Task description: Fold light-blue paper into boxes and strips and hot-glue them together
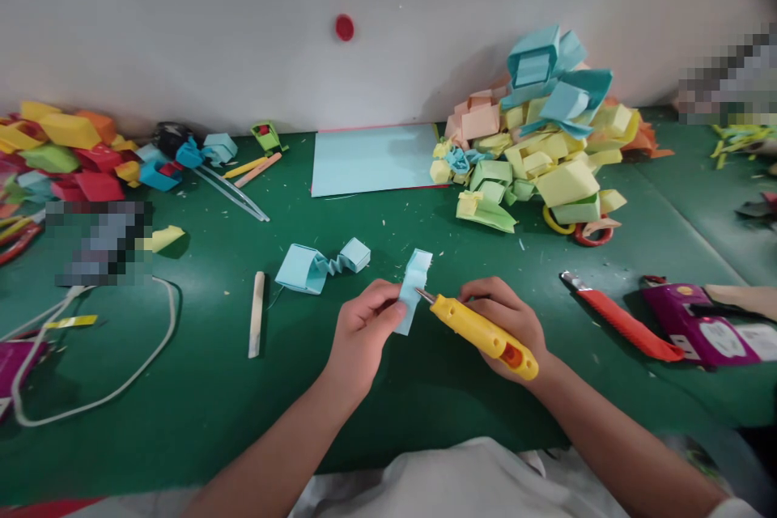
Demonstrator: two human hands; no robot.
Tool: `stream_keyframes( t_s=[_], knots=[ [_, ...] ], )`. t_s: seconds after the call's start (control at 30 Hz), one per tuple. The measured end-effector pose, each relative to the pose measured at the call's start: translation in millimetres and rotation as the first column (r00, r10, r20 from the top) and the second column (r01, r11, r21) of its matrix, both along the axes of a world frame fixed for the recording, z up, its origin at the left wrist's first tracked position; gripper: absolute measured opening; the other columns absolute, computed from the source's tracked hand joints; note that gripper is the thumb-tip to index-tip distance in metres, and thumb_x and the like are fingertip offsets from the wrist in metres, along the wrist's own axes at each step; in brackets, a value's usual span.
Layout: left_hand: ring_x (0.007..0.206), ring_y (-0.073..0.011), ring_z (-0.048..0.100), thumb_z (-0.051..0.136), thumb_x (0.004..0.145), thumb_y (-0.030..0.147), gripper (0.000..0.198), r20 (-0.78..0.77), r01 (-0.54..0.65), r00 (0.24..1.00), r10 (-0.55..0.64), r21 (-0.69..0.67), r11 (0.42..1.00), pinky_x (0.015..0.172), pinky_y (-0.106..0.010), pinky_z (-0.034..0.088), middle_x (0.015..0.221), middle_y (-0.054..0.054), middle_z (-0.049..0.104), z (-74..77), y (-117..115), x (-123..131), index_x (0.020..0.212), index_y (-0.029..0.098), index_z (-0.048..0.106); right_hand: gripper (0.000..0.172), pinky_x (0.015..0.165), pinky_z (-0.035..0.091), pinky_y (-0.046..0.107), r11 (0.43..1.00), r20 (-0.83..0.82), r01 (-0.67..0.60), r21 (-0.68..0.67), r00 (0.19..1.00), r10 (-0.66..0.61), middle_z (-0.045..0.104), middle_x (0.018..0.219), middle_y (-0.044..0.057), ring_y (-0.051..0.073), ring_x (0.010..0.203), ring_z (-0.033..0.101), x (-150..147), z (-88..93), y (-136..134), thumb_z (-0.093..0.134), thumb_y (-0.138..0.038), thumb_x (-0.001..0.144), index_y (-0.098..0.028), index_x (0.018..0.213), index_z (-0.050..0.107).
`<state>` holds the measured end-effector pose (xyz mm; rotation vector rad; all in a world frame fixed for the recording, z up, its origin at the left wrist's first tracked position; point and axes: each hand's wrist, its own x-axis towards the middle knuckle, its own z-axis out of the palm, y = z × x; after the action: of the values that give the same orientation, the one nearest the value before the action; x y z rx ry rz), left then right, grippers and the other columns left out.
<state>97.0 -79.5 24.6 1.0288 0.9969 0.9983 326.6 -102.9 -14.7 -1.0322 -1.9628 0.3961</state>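
My left hand (368,332) pinches a small folded strip of light blue paper (416,279) between thumb and fingers, above the green table. In my right hand (507,324) is a yellow glue gun (477,328), its metal tip touching or very near the strip's face; I cannot tell which. Some of the right fingers are hidden behind the tool. Beyond my left hand lies a light blue folded paper piece (303,269), joined by a pleated strip to a smaller blue paper box (355,255). A short pale stick (256,314) lies to their left.
Folded paper pieces (546,154) are heaped at the back right, brighter ones (78,150) at the back left. Blue paper sheets (370,162) lie by the wall. Clear sticks (234,193) and a white cable (173,316) are left; a red utility knife (625,320) and purple box (698,324) right.
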Motion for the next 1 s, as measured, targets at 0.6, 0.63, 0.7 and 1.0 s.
stream_keyframes(
  t_s=[0.6, 0.63, 0.7, 1.0],
  knots=[
    [0.080, -0.0160, 0.050, 0.067, 0.087, 0.027, 0.018, 0.044, 0.031, 0.999, -0.031, -0.018, 0.999, 0.069, -0.027, 0.039, 0.089, -0.004, 0.058, -3.6, -0.8, -0.5, 0.096, 0.023, 0.082, 0.014, 0.073, 0.056, 0.039, 1.000, 0.002, -0.011, 0.008, 1.000, 0.011, 0.065, 0.099, 0.010, 0.025, 0.086, 0.066, -1.1, 1.7, 1.0, 0.055, -0.034, 0.098, -0.023, 0.100, 0.063],
    [0.080, -0.0160, 0.050, 0.067, 0.087, 0.027, 0.018, 0.045, 0.032, 0.999, -0.031, -0.019, 0.999, 0.068, -0.027, 0.039, 0.089, -0.004, 0.058, -3.7, -0.9, -0.6, 0.096, 0.023, 0.083, 0.013, 0.073, 0.056, 0.039, 1.000, -0.003, -0.011, 0.007, 1.000, 0.011, 0.065, 0.099, 0.010, 0.025, 0.087, 0.066, -1.2, 1.9, 1.3, 0.055, -0.033, 0.097, -0.023, 0.100, 0.063],
    [0.079, -0.0160, 0.050, 0.067, 0.087, 0.026, 0.018, 0.051, 0.032, 0.998, -0.030, -0.024, 0.999, 0.068, -0.027, 0.039, 0.089, -0.004, 0.058, -3.8, -0.8, -0.8, 0.096, 0.023, 0.083, 0.011, 0.073, 0.056, 0.038, 1.000, -0.014, -0.011, 0.000, 1.000, 0.011, 0.065, 0.099, 0.010, 0.024, 0.086, 0.066, -1.3, 1.9, 1.7, 0.056, -0.032, 0.097, -0.023, 0.099, 0.063],
    [0.079, -0.0153, 0.050, 0.067, 0.087, 0.026, 0.018, 0.054, 0.031, 0.998, -0.030, -0.019, 0.999, 0.068, -0.027, 0.039, 0.088, -0.004, 0.057, -4.2, -0.2, -1.5, 0.096, 0.023, 0.082, 0.010, 0.076, 0.055, 0.039, 0.999, -0.019, -0.028, -0.041, 0.999, 0.027, 0.063, 0.102, 0.010, 0.024, 0.089, 0.064, 1.1, -2.1, 0.2, 0.055, -0.030, 0.098, -0.023, 0.101, 0.062]
  ],
)
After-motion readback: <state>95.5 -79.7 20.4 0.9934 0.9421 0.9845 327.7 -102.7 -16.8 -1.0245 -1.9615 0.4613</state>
